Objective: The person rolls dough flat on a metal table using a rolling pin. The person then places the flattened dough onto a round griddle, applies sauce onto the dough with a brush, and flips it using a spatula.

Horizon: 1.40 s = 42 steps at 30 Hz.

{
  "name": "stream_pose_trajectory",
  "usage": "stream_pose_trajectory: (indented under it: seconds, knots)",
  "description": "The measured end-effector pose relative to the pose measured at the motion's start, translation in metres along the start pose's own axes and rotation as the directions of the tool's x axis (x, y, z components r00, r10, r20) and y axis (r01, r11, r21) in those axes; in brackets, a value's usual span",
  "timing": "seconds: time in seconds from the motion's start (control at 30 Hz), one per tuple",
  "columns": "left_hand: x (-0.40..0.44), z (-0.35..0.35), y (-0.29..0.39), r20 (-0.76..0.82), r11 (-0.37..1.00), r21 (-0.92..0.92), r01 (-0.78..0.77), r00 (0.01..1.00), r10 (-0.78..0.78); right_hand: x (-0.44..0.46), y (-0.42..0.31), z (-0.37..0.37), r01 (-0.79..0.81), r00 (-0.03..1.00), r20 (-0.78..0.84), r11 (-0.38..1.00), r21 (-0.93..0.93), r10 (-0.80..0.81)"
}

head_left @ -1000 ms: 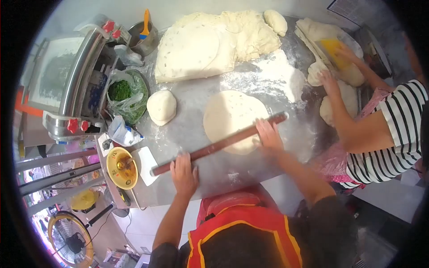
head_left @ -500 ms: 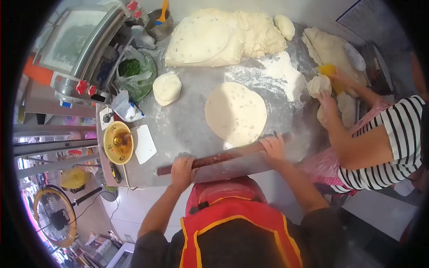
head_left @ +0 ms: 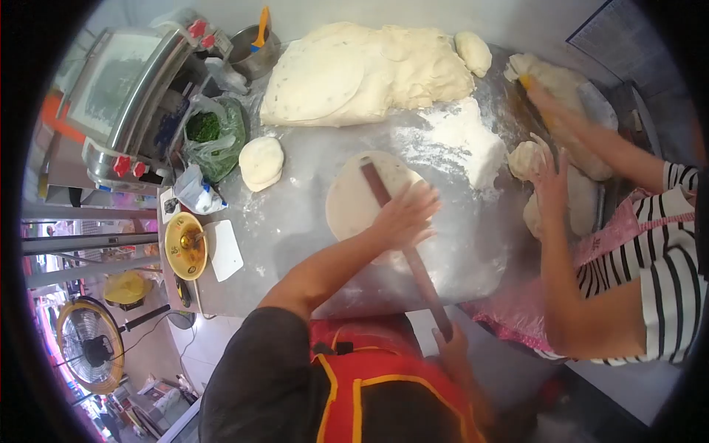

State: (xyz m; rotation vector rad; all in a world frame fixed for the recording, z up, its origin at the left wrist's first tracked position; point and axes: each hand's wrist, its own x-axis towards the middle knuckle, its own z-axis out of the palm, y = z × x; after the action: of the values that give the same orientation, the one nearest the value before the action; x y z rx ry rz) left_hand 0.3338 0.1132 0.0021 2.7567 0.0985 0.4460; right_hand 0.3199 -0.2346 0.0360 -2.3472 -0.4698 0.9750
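A dark wooden rolling pin (head_left: pixel 422 277) slants over a flat round of dough (head_left: pixel 348 196), from its upper middle down past the table's front edge. My left hand (head_left: pixel 406 214) lies across the pin above the dough, fingers stretched out and slightly blurred. At the pin's lower end, my right hand (head_left: pixel 452 348) is closed around it, close to my red apron. The left forearm and hand hide part of the dough round. To its left rests a thick, rounded piece of dough (head_left: pixel 261 164).
Behind lie a large dough slab (head_left: pixel 325 74) and a flour heap (head_left: pixel 469 140). On the left are a yellow bowl (head_left: pixel 172 247), a white scraper (head_left: pixel 226 251) and a bag of chopped greens (head_left: pixel 214 140). A co-worker's hands (head_left: pixel 550 177) handle dough at right.
The rolling pin has swung from lying along the front edge to a steep slant over the dough. My left hand moved right and forward; my right hand came back toward my body.
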Motion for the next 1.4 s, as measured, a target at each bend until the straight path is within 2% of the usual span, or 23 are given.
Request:
stream_pose_trajectory:
  seconds: [0.03, 0.13, 0.17, 0.27, 0.3, 0.33, 0.43, 0.53, 0.63, 0.7, 0.8, 0.9, 1.0, 1.1, 1.17, 1.2, 1.27, 1.3, 1.33, 1.4]
  knots:
    - [0.027, 0.0, 0.006, -0.023, 0.998, -0.062, 0.0, 1.0, -0.002, 0.004, 0.004, -0.004, -0.012, 1.0, -0.028, 1.0, 0.017, 0.013]
    - [0.084, 0.018, 0.009, -0.145, 0.996, -0.024, -0.087, 0.986, 0.083, 0.019, 0.008, -0.017, -0.005, 0.995, -0.103, 1.0, 0.03, 0.008]
    - [0.091, 0.023, 0.011, -0.135, 0.996, -0.055, -0.072, 0.989, 0.064, 0.018, 0.009, -0.023, 0.0, 0.992, -0.124, 1.0, 0.026, 0.003]
    - [0.06, 0.031, 0.004, -0.098, 0.993, 0.097, 0.07, 0.993, -0.061, 0.017, 0.009, -0.033, -0.006, 1.0, 0.026, 0.993, -0.119, 0.009]
    - [0.026, 0.026, -0.004, 0.05, 0.991, 0.114, 0.073, 0.996, -0.079, 0.017, 0.023, -0.026, -0.051, 0.995, 0.081, 0.995, -0.085, 0.058]
    - [0.003, 0.02, -0.012, 0.197, 0.988, 0.134, 0.072, 0.976, -0.097, 0.014, 0.018, -0.026, -0.012, 0.996, 0.092, 0.991, -0.133, 0.024]
    - [0.02, 0.016, -0.004, 0.137, 0.988, 0.145, 0.052, 0.988, -0.072, 0.009, 0.015, -0.024, -0.062, 0.997, 0.04, 0.994, -0.089, 0.066]
    - [0.094, 0.032, 0.012, 0.016, 0.998, -0.024, 0.053, 0.998, -0.053, 0.027, 0.018, -0.036, -0.036, 0.997, -0.071, 0.995, -0.091, 0.03]
    - [0.113, 0.044, 0.009, -0.042, 1.0, 0.008, 0.0, 0.999, 0.001, 0.031, 0.024, -0.04, -0.017, 0.994, -0.111, 0.987, -0.157, -0.001]
    - [0.074, 0.031, 0.001, -0.006, 0.999, 0.009, 0.049, 0.999, -0.049, 0.023, -0.011, -0.039, -0.002, 0.997, -0.076, 0.977, -0.213, -0.015]
    - [-0.015, -0.002, -0.033, 0.037, 0.997, 0.068, 0.048, 0.998, -0.05, 0.017, -0.03, -0.017, -0.075, 0.982, 0.163, 0.987, -0.139, 0.098]
    - [-0.048, -0.03, -0.044, 0.029, 0.997, 0.03, 0.075, 0.997, -0.075, 0.011, -0.02, 0.016, 0.019, 0.992, 0.127, 0.993, -0.119, -0.004]
    - [0.017, -0.014, -0.04, -0.034, 0.925, -0.352, 0.145, 0.985, -0.167, 0.003, -0.028, 0.03, 0.001, 0.997, 0.076, 0.989, -0.146, 0.01]
    - [0.02, -0.021, -0.034, -0.054, 0.972, -0.221, 0.081, 0.994, -0.095, -0.001, -0.047, 0.036, -0.014, 0.999, 0.049, 0.989, -0.146, 0.022]
    - [-0.019, -0.029, -0.047, -0.041, 0.977, -0.186, 0.107, 0.992, -0.116, -0.004, -0.06, 0.046, 0.032, 0.998, 0.05, 0.997, -0.071, -0.029]
    - [-0.043, -0.039, -0.059, -0.04, 0.981, -0.158, 0.116, 0.991, -0.124, -0.004, -0.063, 0.055, 0.041, 0.995, 0.089, 0.994, -0.105, -0.031]
    - [-0.096, -0.055, -0.072, 0.055, 0.983, -0.016, 0.185, 0.981, -0.184, 0.002, -0.062, 0.075, 0.067, 0.986, 0.163, 0.982, -0.174, -0.038]
    - [-0.124, -0.061, -0.077, 0.088, 0.965, -0.039, 0.257, 0.963, -0.253, 0.002, -0.067, 0.085, 0.132, 0.986, 0.115, 0.988, -0.082, -0.122]
    - [-0.146, -0.069, -0.078, 0.124, 0.943, -0.06, 0.327, 0.94, -0.318, 0.001, -0.07, 0.087, 0.156, 0.979, 0.14, 0.986, -0.064, -0.146]
    - [-0.18, -0.082, -0.077, 0.079, 0.948, 0.049, 0.315, 0.945, -0.318, -0.002, -0.076, 0.092, 0.198, 0.964, 0.183, 0.98, -0.025, -0.191]
